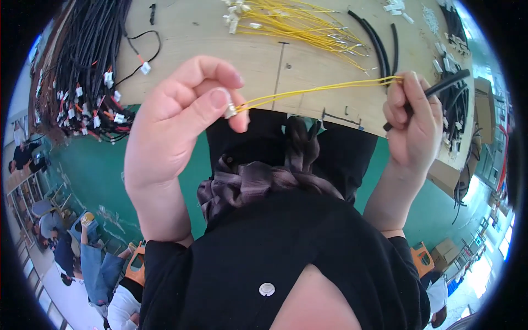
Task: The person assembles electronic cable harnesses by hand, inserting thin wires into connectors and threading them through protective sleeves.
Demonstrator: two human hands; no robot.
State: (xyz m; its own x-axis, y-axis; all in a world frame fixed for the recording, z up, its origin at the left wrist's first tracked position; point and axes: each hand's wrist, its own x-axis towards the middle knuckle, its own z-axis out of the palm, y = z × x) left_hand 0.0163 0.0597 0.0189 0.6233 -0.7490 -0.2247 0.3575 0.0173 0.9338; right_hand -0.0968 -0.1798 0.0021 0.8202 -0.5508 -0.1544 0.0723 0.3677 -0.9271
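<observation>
A small white connector is pinched in the left hand, its yellow wires stretched taut to the right hand, whose grip is closed on them and a black sleeve tube, aligned for threading above the wooden table.

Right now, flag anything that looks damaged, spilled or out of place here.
Nothing stands out. The left hand pinches a white connector on yellow wires, the right hand holds their far end with a black tube.
</observation>
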